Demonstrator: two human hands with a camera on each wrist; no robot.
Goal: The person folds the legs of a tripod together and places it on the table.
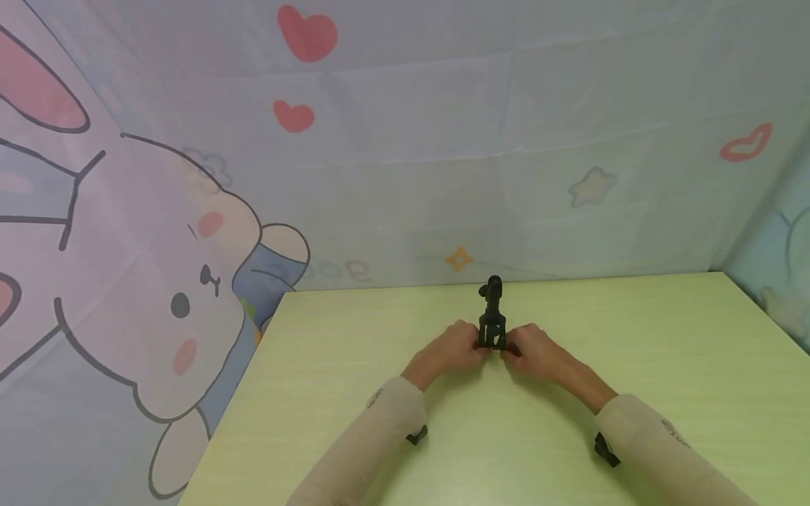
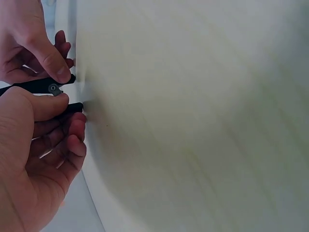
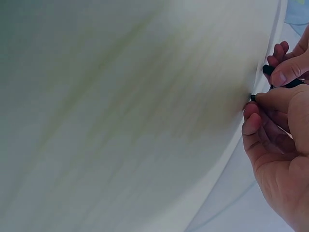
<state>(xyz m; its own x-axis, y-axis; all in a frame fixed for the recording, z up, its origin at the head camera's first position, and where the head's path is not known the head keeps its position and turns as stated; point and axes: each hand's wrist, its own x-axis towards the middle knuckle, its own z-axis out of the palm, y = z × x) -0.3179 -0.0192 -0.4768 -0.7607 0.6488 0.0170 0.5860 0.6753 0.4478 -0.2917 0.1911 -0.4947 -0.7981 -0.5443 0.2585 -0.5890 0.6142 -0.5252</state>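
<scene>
Your left hand (image 1: 451,347) and your right hand (image 1: 536,353) each pinch a leg (image 2: 75,107) of the black mini tripod (image 1: 493,303), which is upright between them, toward the far edge of the yellow-green table (image 1: 512,436).

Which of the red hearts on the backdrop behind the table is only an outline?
The heart farthest right: a red line around a pale middle. The big heart and the smaller heart below it, farther left, are filled in.
</scene>
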